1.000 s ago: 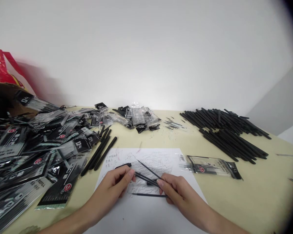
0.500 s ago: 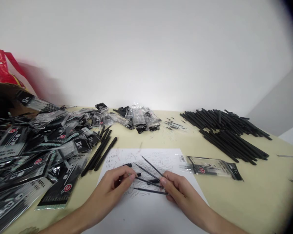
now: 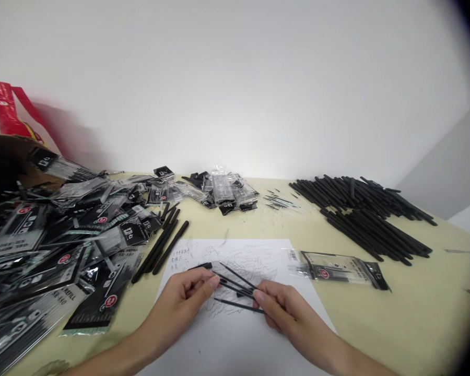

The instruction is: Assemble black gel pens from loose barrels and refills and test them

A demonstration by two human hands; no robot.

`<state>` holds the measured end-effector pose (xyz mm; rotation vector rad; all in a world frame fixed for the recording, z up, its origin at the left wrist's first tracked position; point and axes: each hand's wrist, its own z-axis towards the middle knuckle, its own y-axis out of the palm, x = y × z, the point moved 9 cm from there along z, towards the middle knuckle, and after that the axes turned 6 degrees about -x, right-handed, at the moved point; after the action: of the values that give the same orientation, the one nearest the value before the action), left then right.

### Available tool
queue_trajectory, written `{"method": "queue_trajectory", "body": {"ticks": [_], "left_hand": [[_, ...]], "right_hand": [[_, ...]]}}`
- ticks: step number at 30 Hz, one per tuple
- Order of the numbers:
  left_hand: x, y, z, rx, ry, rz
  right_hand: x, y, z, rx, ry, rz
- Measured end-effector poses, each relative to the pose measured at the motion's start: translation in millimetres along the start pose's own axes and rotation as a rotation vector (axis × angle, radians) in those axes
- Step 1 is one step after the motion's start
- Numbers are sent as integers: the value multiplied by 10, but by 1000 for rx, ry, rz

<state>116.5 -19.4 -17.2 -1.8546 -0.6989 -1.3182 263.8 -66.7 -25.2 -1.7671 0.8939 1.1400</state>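
Over a scribbled sheet of white paper [image 3: 243, 342], my right hand [image 3: 284, 308] is closed on several thin dark pen refills [image 3: 238, 306], which fan out leftward with their tips toward my left hand. My left hand [image 3: 190, 297] is closed in a pinch, thumb and forefinger at the tip end of one of these refills. A short black piece [image 3: 201, 266], like a pen cap, lies on the paper just beyond my left fingers. Beneath the refills another black piece [image 3: 241, 294] is partly covered.
Left: piled refill packets [image 3: 97, 219], black pens [image 3: 170, 248], and a red-and-white bag [image 3: 10, 107]. At the back are more packets [image 3: 223, 188] and loose small tips [image 3: 280, 200]. Right: an opened refill packet [image 3: 342, 269] and stacked black pens [image 3: 376, 235].
My right hand has shifted slightly left, and the refills' fan has narrowed. The left fingertips now meet the end of one refill. The other things have stayed put.
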Motion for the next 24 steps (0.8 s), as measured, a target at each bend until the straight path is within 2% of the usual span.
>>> {"method": "queue_trajectory", "body": {"ticks": [4, 11, 19, 24], "left_hand": [[-19, 15, -11, -17, -20, -43], [94, -33, -54, 7, 47, 65], [183, -38, -80, 25, 89, 178], [211, -12, -121, 13, 73, 161]], "right_hand": [[9, -6, 6, 26, 3, -21], [-118, -80, -26, 100, -56, -182], [-200, -104, -68, 120, -111, -329], [-235, -119, -100, 121, -134, -385]]}}
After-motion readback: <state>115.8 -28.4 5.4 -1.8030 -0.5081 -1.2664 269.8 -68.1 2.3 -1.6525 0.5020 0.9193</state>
